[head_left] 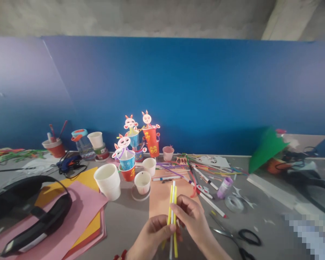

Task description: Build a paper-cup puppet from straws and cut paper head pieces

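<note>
My left hand [151, 234] and my right hand [193, 218] meet low in the middle of the view, both closed around a small bunch of yellow and white straws [173, 198]. The straws stand nearly upright, their tips over an orange paper sheet [159, 196]. Just beyond it are white paper cups [108, 180], one small cup [142, 181] on a round base, and several cups decorated with paper rabbit figures [126, 159].
Pink and yellow paper sheets [81, 206] and a black headset [29, 209] lie at left. Markers and a purple glue stick [224, 187], a tape roll [234, 203] and scissors [238, 238] lie at right. A blue board [192, 94] backs the table. Green paper [265, 148] sits far right.
</note>
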The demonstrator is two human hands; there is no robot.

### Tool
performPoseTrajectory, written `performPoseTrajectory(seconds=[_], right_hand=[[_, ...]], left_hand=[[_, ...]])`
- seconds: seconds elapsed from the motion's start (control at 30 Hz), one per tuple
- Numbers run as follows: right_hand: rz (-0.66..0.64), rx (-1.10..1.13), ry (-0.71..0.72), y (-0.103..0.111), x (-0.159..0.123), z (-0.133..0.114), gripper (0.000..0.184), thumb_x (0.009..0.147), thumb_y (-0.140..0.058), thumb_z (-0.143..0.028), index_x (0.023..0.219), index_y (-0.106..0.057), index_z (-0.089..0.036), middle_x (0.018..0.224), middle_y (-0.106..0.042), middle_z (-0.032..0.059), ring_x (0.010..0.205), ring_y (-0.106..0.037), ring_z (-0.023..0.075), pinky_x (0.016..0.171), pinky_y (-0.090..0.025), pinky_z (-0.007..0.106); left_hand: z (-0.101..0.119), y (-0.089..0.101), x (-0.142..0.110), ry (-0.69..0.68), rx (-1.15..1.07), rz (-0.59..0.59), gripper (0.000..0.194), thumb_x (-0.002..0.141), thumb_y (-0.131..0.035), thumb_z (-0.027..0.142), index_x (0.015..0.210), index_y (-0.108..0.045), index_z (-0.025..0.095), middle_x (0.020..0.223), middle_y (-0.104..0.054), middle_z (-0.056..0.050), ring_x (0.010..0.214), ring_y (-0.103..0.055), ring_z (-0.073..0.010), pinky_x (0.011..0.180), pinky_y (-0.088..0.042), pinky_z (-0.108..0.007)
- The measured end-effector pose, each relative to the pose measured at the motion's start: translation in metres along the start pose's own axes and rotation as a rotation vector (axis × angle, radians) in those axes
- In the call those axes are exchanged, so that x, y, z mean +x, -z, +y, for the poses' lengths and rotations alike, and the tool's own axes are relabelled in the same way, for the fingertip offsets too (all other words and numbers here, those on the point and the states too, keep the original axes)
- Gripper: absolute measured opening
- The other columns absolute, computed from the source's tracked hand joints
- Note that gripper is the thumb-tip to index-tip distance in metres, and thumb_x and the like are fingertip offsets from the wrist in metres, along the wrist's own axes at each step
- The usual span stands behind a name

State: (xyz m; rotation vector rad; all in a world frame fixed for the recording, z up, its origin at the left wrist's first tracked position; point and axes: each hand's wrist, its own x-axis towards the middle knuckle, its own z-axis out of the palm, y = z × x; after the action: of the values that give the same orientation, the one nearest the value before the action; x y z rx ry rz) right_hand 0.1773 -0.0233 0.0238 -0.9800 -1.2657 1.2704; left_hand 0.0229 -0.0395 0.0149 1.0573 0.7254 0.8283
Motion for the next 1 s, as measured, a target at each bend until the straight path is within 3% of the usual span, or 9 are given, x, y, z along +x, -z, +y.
performPoseTrajectory(seconds=[0.17,0.33,0.47,0.67,0.77,0.83,0.9,0.93,1.0], right_hand=[[0.005,-0.032,-0.008,0.003,0.003,0.002,0.042,0.08,-0.069,-0.052,0.064,-0.047,-0.021,0.048,-0.046,-0.0079,0.039,-0.044,0.008,0.039,-0.034,0.018],[-0.063,-0.046,-0.057,0.001,0.002,0.008,0.046,0.082,-0.063,-0.06,0.064,-0.045,-0.022,0.049,-0.042,-0.0081,0.038,-0.041,0.0078,0.038,-0.034,0.018],[-0.117,-0.092,-0.078,-0.004,0.001,0.011,0.048,0.078,-0.066,-0.062,0.062,-0.048,-0.02,0.048,-0.043,-0.0072,0.04,-0.04,0.0077,0.039,-0.03,0.018],[-0.197,-0.103,-0.082,-0.007,0.0,0.014,0.042,0.08,-0.069,-0.054,0.065,-0.057,-0.017,0.051,-0.051,-0.0046,0.043,-0.041,0.008,0.042,-0.031,0.019],[-0.236,-0.096,-0.051,-0.007,0.0,0.015,0.035,0.077,-0.075,-0.049,0.074,-0.064,-0.016,0.06,-0.058,-0.0023,0.048,-0.044,0.0079,0.044,-0.033,0.018],[-0.19,-0.052,-0.062,-0.005,0.001,0.017,0.038,0.076,-0.074,-0.053,0.073,-0.061,-0.017,0.056,-0.053,-0.0046,0.045,-0.043,0.0075,0.042,-0.034,0.017],[-0.119,0.019,-0.075,-0.003,0.004,0.018,0.044,0.075,-0.071,-0.059,0.071,-0.055,-0.019,0.052,-0.047,-0.0073,0.039,-0.041,0.007,0.037,-0.034,0.017],[-0.088,0.054,-0.071,-0.001,0.005,0.019,0.045,0.075,-0.071,-0.061,0.071,-0.053,-0.019,0.051,-0.046,-0.0079,0.037,-0.04,0.0066,0.036,-0.034,0.017],[-0.05,0.112,-0.044,0.002,0.008,0.018,0.045,0.075,-0.071,-0.06,0.072,-0.053,-0.019,0.052,-0.046,-0.0079,0.037,-0.04,0.0055,0.036,-0.034,0.017]], left_hand=[[0.005,-0.002,0.002,0.036,-0.04,0.144,0.042,0.081,-0.067,0.055,0.079,-0.073,0.014,0.07,-0.071,-0.005,0.064,-0.061,-0.0157,0.062,-0.045,-0.023],[0.012,0.002,0.003,0.008,-0.073,0.14,0.04,0.084,-0.063,0.055,0.081,-0.067,0.016,0.066,-0.068,-0.003,0.062,-0.065,-0.0174,0.067,-0.05,-0.028],[0.011,0.011,0.005,-0.009,-0.045,0.206,0.04,0.071,-0.078,0.053,0.077,-0.061,0.017,0.063,-0.061,0.003,0.055,-0.058,-0.012,0.06,-0.048,-0.025],[0.008,0.015,0.007,-0.125,-0.038,0.246,0.039,0.072,-0.079,0.049,0.07,-0.059,0.016,0.058,-0.053,0.004,0.052,-0.047,-0.0076,0.054,-0.039,-0.019],[0.013,0.015,0.005,-0.2,0.136,0.244,0.037,0.077,-0.074,0.049,0.07,-0.06,0.016,0.06,-0.054,0.002,0.054,-0.049,-0.0101,0.054,-0.04,-0.021],[0.02,0.019,0.003,-0.337,0.339,0.358,0.028,0.082,-0.07,0.045,0.077,-0.064,0.017,0.07,-0.06,-0.001,0.064,-0.055,-0.0144,0.062,-0.045,-0.024],[0.028,0.028,0.004,-0.551,0.516,0.593,0.021,0.083,-0.07,0.037,0.095,-0.064,0.021,0.093,-0.064,-0.006,0.087,-0.06,-0.0205,0.081,-0.047,-0.03],[0.032,0.033,0.006,-0.641,0.561,0.714,0.027,0.083,-0.069,0.036,0.105,-0.06,0.022,0.106,-0.062,-0.008,0.097,-0.06,-0.0227,0.088,-0.046,-0.032],[0.036,0.046,0.011,-0.704,0.584,0.834,0.048,0.083,-0.069,0.035,0.125,-0.048,0.025,0.131,-0.052,-0.012,0.113,-0.055,-0.027,0.098,-0.043,-0.039]])
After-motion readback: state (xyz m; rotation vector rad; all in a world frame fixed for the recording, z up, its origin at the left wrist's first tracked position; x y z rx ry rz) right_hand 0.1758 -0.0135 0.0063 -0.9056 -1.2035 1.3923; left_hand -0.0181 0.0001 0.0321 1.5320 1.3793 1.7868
